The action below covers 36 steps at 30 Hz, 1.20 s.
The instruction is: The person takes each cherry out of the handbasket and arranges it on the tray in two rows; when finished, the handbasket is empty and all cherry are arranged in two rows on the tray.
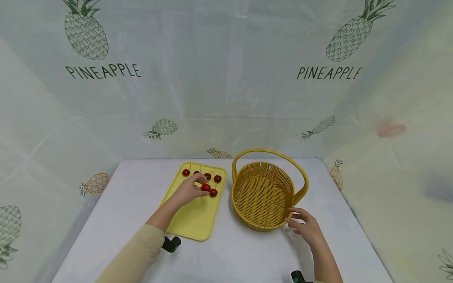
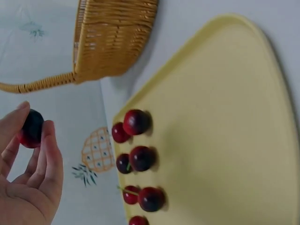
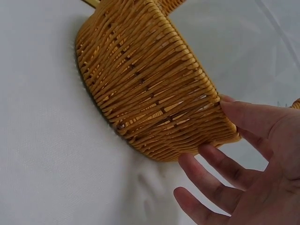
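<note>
My left hand (image 1: 189, 191) pinches a dark red cherry (image 2: 32, 130) between thumb and fingertips, held above the yellow tray (image 1: 191, 222). Several other cherries (image 1: 217, 179), some with green stems, lie toward the tray's far end. Right of the tray stands a round woven basket (image 1: 263, 196) with a tall arched handle; its inside is bare. At the basket's near right rim, my right hand (image 1: 306, 226) grips the edge, thumb at the rim and fingertips against the outer weave, the lower fingers spread apart.
Both the tray and the basket stand on a white table (image 1: 230, 255). Behind and beside it hangs a pale sheet (image 1: 219, 86) printed with pineapples. The basket's handle (image 1: 299, 169) rises above the rim and leans toward the back.
</note>
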Each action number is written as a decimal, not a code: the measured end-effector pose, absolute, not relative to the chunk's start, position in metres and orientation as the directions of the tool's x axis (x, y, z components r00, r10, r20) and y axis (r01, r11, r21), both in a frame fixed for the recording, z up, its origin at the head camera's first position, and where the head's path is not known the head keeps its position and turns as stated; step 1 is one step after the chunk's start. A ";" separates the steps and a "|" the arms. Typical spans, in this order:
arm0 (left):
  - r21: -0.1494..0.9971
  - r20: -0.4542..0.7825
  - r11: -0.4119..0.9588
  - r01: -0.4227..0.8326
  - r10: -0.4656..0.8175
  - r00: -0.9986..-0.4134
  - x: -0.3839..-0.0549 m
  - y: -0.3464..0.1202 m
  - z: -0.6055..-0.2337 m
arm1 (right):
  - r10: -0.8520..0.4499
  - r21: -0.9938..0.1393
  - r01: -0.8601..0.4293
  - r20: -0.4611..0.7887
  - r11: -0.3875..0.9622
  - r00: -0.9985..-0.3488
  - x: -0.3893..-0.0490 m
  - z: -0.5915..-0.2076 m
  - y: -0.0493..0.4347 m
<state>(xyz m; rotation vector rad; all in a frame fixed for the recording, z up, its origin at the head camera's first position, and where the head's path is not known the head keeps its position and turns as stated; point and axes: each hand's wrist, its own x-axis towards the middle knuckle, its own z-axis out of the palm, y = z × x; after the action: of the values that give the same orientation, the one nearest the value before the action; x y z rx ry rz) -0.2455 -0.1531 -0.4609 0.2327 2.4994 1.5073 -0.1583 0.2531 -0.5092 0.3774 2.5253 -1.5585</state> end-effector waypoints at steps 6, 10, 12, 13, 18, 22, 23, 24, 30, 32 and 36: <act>0.864 -0.085 0.503 0.003 0.152 -0.985 -0.244 -0.174 -0.466 | 0.124 -0.858 0.287 -0.259 0.426 -0.958 -0.158 -0.509 0.253; 0.843 -0.081 0.538 -0.015 0.099 -0.992 -0.244 -0.189 -0.473 | 0.111 -0.863 0.282 -0.260 0.418 -0.959 -0.158 -0.507 0.252; 0.837 -0.084 0.546 -0.021 0.090 -0.992 -0.244 -0.195 -0.476 | 0.115 -0.863 0.287 -0.264 0.416 -0.958 -0.158 -0.506 0.252; 0.837 -0.088 0.547 -0.025 0.089 -0.992 -0.245 -0.197 -0.479 | 0.116 -0.863 0.288 -0.264 0.415 -0.957 -0.158 -0.506 0.252; 0.835 -0.093 0.547 -0.051 0.050 -0.994 -0.250 -0.207 -0.486 | 0.116 -0.862 0.289 -0.265 0.415 -0.957 -0.158 -0.505 0.252; 0.830 -0.100 0.552 -0.079 0.007 -0.995 -0.255 -0.214 -0.491 | 0.114 -0.863 0.291 -0.268 0.413 -0.957 -0.157 -0.505 0.252; 0.829 -0.097 0.554 -0.083 -0.004 -0.995 -0.256 -0.215 -0.492 | 0.114 -0.863 0.292 -0.269 0.411 -0.956 -0.157 -0.505 0.252; 0.827 -0.093 0.556 -0.083 -0.011 -0.996 -0.258 -0.217 -0.493 | 0.114 -0.864 0.292 -0.269 0.410 -0.956 -0.157 -0.505 0.252; 0.829 -0.061 0.556 -0.064 -0.024 -0.998 -0.266 -0.226 -0.502 | 0.118 -0.863 0.294 -0.270 0.411 -0.956 -0.158 -0.505 0.252; 0.826 -0.062 0.559 -0.067 -0.029 -0.998 -0.269 -0.228 -0.506 | 0.121 -0.862 0.298 -0.272 0.411 -0.955 -0.158 -0.505 0.252; 0.809 -0.064 0.583 -0.076 -0.042 -0.997 -0.274 -0.232 -0.514 | 0.126 -0.860 0.301 -0.273 0.412 -0.954 -0.158 -0.505 0.251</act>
<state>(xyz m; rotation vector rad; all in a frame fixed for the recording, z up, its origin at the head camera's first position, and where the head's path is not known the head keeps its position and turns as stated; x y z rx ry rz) -0.2742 -0.2325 -0.5140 -0.1028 2.7608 1.4138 -0.1575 0.2514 -0.5046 0.3806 2.4961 -1.5735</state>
